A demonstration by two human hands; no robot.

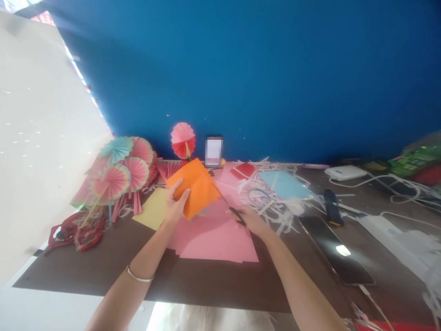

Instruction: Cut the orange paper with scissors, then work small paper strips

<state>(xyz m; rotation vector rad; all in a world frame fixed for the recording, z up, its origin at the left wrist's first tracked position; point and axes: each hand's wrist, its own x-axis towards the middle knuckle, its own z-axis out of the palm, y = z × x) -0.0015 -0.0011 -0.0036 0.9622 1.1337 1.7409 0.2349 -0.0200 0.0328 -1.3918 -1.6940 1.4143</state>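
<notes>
Head view: rectangular orange paper (196, 186), black-handled scissors (236, 214)

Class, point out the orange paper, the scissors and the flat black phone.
orange paper (198, 186): head view, middle of the sheet.
scissors (237, 215): head view, dark handle.
black phone (336, 250): head view, middle of screen.

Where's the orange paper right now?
In the head view the orange paper is just left of centre, held by the left hand above the pink sheets, with the scissors in the right hand at its right edge.
</notes>
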